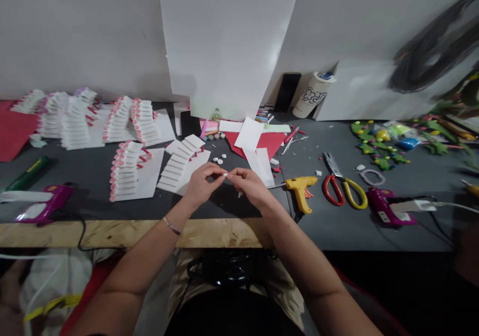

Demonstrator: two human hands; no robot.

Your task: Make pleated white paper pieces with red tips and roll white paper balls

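Over the dark table, my left hand (204,182) and my right hand (247,182) meet fingertip to fingertip. Both pinch one small white piece (225,175) between them. A few similar white lumps (218,160) lie just beyond my left hand. To its left, overlapping white strips (175,165) rest on white paper. Farther left is a row of white strips with pink rolled ends (125,171). A white paper piece (264,166) and red sheet (275,144) lie beyond my right hand.
Right of my hands are a yellow glue gun (300,191), scissors (339,181) and a purple power strip (389,207). Another purple strip (45,205) sits at left. A white cup (313,94) and phone (287,92) stand at the back, beside a large white board (228,42).
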